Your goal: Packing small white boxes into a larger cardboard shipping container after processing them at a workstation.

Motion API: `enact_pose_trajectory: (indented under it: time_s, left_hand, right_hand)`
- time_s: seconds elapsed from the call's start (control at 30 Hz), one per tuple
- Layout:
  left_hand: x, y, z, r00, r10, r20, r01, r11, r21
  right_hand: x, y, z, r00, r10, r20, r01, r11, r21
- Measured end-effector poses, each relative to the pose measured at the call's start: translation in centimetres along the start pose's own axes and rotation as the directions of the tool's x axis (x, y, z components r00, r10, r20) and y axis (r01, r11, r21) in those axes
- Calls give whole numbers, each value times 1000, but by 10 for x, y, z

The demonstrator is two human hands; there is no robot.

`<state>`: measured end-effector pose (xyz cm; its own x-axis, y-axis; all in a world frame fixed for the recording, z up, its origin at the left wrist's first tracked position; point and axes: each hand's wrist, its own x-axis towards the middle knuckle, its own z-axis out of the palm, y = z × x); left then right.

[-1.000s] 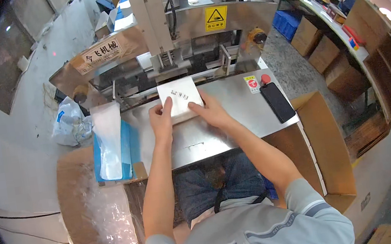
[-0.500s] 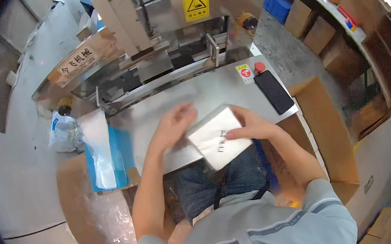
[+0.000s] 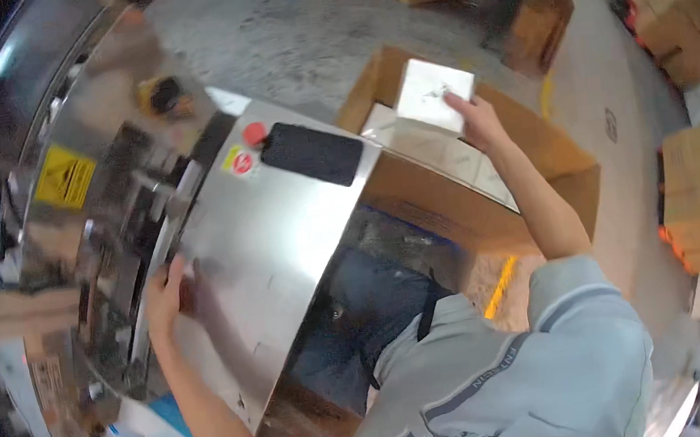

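1. Thing held. I locate the white box (image 3: 435, 92) above the far end of a row of white boxes (image 3: 448, 154) in the cardboard carton (image 3: 455, 209). I cannot tell whether its underside touches them.

2. Orientation. The printed face is turned up toward my camera. Its edges run oblique to the picture, the upper edge sloping down to the right. The face appears nearly square under fisheye distortion; I cannot assign a long axis.

3. Right hand. The right hand (image 3: 483, 121) pinches the white box at its right edge, a digit lying over the printed face. The grip beneath is hidden from me.

4. Left hand. The left hand (image 3: 167, 295) holds nothing visible; thumb and fingers are parted. It is at the machine-side edge of the metal table (image 3: 282, 236); contact is unclear.

5. Surroundings. A black phone (image 3: 310, 153) lies on the metal table, just beside a red button (image 3: 254, 134). The machine (image 3: 105, 100) stands beyond.

6. Cautions. I judge that a one-sided pinch could let the box pivot and drop. Lowering it askew could catch a corner on a neighbour. Machine motion could trap the left fingers.
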<state>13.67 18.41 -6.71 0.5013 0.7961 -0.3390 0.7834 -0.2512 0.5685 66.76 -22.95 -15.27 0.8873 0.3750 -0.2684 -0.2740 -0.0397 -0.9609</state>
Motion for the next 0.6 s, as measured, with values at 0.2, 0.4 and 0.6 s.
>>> enact_pose_trajectory:
  time_s: [0.2, 0.4, 0.6]
  left_hand:
    - [-75, 21, 12, 959, 107, -263, -147, 979, -139]
    - [-184, 41, 10, 976, 91, -198, -141, 956, -256]
    - [-281, -15, -29, 880, -231, -415, 57, 918, -392]
  right_hand:
    - [19, 83, 5, 921, 389, 26, -378, 909, -176]
    - [32, 163, 62, 773, 573, 271, -516, 817, -255]
    - [62, 194, 61, 704, 575, 416, -419, 810, -411]
